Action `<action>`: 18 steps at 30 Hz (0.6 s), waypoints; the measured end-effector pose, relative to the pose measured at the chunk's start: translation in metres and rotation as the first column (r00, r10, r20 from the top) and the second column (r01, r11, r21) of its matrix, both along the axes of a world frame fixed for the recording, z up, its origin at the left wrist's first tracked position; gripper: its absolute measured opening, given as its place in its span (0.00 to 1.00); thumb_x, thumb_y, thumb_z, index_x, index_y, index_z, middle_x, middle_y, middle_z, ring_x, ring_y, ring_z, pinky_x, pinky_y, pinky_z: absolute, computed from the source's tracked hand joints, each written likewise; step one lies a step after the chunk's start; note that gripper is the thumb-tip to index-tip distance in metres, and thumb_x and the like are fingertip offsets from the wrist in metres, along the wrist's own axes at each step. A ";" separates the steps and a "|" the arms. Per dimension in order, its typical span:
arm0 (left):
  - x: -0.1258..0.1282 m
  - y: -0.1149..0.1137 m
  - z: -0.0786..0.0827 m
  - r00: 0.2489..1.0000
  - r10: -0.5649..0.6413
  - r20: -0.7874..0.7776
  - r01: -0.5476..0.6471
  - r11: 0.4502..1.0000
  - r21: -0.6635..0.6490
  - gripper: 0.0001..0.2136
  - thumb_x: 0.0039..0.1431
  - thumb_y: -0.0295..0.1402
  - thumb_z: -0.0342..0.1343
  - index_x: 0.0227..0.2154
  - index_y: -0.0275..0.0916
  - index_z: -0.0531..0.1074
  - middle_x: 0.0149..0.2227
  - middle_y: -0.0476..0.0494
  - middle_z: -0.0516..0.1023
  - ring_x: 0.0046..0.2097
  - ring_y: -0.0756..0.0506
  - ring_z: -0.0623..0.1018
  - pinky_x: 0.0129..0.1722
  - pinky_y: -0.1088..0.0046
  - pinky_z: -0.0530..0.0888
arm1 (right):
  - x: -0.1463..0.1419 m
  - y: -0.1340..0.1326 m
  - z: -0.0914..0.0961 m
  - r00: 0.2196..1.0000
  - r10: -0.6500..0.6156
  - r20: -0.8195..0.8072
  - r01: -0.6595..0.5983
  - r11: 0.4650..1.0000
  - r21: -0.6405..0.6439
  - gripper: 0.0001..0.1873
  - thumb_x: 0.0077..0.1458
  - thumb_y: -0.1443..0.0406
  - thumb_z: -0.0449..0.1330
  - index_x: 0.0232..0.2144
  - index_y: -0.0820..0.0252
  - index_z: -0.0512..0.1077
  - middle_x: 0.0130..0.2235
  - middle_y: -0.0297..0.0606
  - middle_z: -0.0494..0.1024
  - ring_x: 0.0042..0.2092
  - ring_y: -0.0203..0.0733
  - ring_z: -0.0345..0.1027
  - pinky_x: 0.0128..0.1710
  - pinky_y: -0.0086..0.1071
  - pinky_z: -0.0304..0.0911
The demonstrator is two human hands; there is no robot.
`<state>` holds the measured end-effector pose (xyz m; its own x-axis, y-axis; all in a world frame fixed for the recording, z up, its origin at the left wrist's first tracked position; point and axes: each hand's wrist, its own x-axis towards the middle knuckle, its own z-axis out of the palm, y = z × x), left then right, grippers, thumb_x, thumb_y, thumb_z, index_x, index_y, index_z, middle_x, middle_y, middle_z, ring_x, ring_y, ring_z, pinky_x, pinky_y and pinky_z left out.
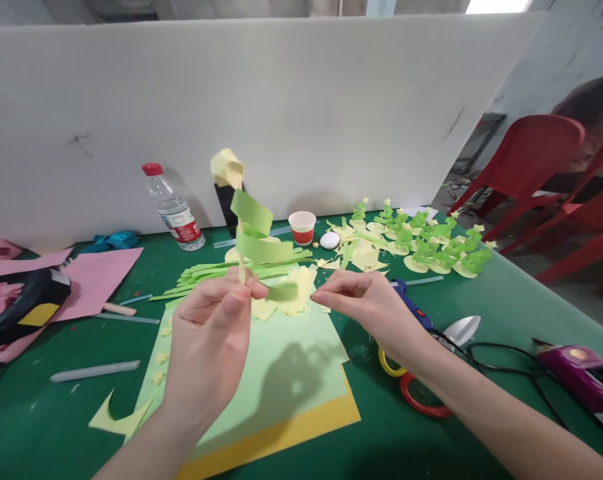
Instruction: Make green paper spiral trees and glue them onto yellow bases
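Holding a green paper spiral [265, 248] upright on its pale stick [242, 272]

Near the middle of the scene, the stick is being pinched low between the thumb and fingers of the left hand [214, 333], probably so that the coil above is being left free and uncrushed. The spiral's lower end is being left loose, pointing right. Just right of it, the thumb and fingertips of the right hand [366, 300] are being held together; whether anything thin is being pinched there cannot be told. At the stick's top, a blurred, pale yellow, faceted paper piece [227, 168] is being carried.

Below, a smooth pale green sheet [301, 340] is being layered over a yellow sheet [276, 433], perhaps as protection for the table [521, 320]. Flat, narrow green strips [206, 275] are being gathered at its far left, apparently within reach, beside ragged pale yellow scraps [298, 287]. At far right, similar green spirals [475, 260] are being grouped upright on rounded paper bases [416, 265], perhaps out of the way. Scissors [406, 390] with looped handles are being partly hidden by the right forearm.
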<state>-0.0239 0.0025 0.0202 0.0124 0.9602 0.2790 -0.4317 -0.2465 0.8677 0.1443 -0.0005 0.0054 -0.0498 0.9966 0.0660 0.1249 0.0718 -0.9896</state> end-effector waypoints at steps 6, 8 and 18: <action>-0.005 0.006 0.002 0.996 0.089 -0.017 -0.090 0.996 -0.017 0.07 0.36 0.41 0.69 0.17 0.51 0.76 0.21 0.58 0.75 0.32 0.52 0.72 0.39 0.76 0.68 | 0.005 0.002 -0.006 0.991 -0.006 0.133 -0.001 0.999 0.048 0.11 0.46 0.59 0.60 0.19 0.60 0.72 0.25 0.34 0.73 0.28 0.34 0.65 0.27 0.28 0.60; -0.008 0.007 0.003 0.994 0.107 -0.022 -0.107 0.994 -0.014 0.07 0.36 0.41 0.69 0.17 0.51 0.76 0.21 0.58 0.75 0.33 0.52 0.71 0.39 0.76 0.68 | 0.009 0.006 -0.009 0.977 -0.032 0.213 0.016 0.997 0.078 0.11 0.47 0.59 0.59 0.20 0.60 0.72 0.26 0.35 0.73 0.28 0.34 0.64 0.27 0.28 0.60; -0.020 0.012 0.011 0.972 0.232 0.032 -0.234 0.963 0.130 0.07 0.38 0.38 0.69 0.19 0.48 0.76 0.22 0.61 0.75 0.32 0.54 0.72 0.41 0.80 0.70 | 0.072 0.037 -0.039 0.698 -0.228 0.679 0.118 0.972 0.205 0.11 0.54 0.64 0.56 0.22 0.63 0.66 0.21 0.28 0.66 0.23 0.30 0.56 0.25 0.27 0.54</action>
